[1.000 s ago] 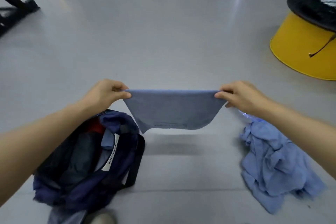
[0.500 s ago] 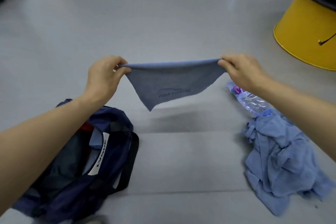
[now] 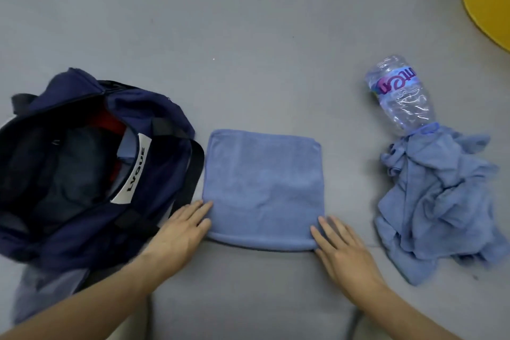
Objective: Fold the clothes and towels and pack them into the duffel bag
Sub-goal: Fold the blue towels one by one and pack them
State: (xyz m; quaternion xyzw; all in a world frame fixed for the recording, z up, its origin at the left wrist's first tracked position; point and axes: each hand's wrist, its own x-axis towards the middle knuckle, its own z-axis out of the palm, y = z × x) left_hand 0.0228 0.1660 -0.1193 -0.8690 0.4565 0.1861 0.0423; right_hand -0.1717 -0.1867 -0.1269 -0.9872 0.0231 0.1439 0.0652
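A smooth grey floor (image 3: 248,22) fills the view, with a shallow seam running across it near the bottom. A folded blue towel (image 3: 263,190) is laid flat on it in the middle, roughly square, its doubled edge turned toward the person. The left hand (image 3: 179,232) is rested flat at the towel's near left corner, fingers (image 3: 200,208) stretched out and released, nothing being grasped. The right hand (image 3: 342,251) is pressed flat at the near right corner, fingers (image 3: 327,225) likewise extended and loose, their tips on the cloth. Just beside the towel on the left, a navy duffel bag (image 3: 154,116) is seen unzipped, with dark and red garments inside and a white label reading LVOUE. To the right, well apart from the towel, a crumpled blue cloth (image 3: 438,201) is heaped, its top draped over the neck of a clear plastic bottle (image 3: 400,96) lying on its side. A yellow object (image 3: 491,0) is cut off at the upper right corner.
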